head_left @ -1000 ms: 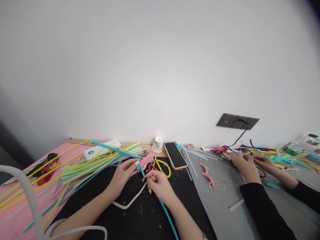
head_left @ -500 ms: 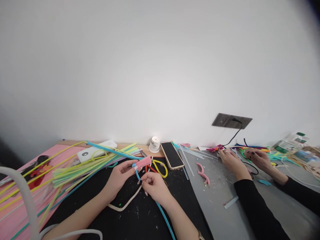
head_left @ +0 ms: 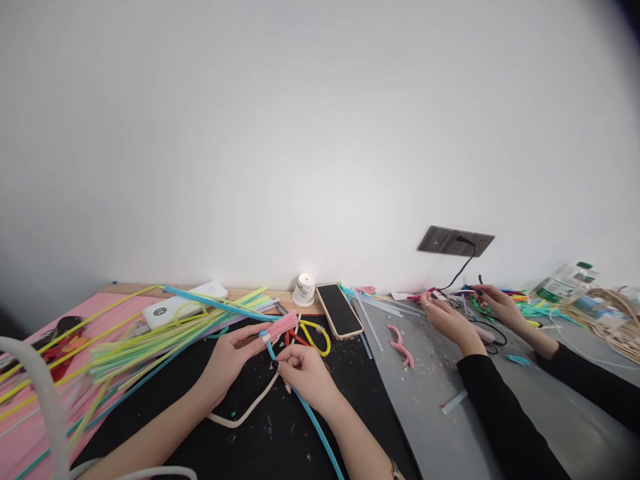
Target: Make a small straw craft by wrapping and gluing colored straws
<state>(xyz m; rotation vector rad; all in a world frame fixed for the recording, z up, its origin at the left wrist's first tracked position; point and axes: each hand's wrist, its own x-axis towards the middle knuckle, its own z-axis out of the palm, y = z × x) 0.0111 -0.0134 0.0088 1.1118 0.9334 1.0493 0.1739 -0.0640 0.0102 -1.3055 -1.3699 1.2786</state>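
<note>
My left hand [head_left: 231, 363] pinches a short bundle of pink pipe cleaners [head_left: 283, 325] near its base, where a blue band goes round it. From that band a long blue pipe cleaner [head_left: 320, 433] runs down through the closed fingers of my right hand [head_left: 306, 377] and on toward the bottom edge. My hands are close together above the black mat [head_left: 280, 440]. A cream strip [head_left: 245, 415] lies bent below them. Just behind my right hand are a yellow loop [head_left: 320, 339] and something red, partly hidden.
Many pastel pipe cleaners [head_left: 165, 347] spread over the left side, beside a white box-shaped device [head_left: 183, 303]. A paper cup [head_left: 304, 290] and a phone [head_left: 340, 311] stand near the wall. At right, a co-worker's hands [head_left: 453, 325] handle small items near a plugged-in cord [head_left: 460, 268].
The view has shifted slightly. My hands keep nearly the same hold on the pink bundle and blue pipe cleaner. The co-worker's right hand has risen a little and moved left.
</note>
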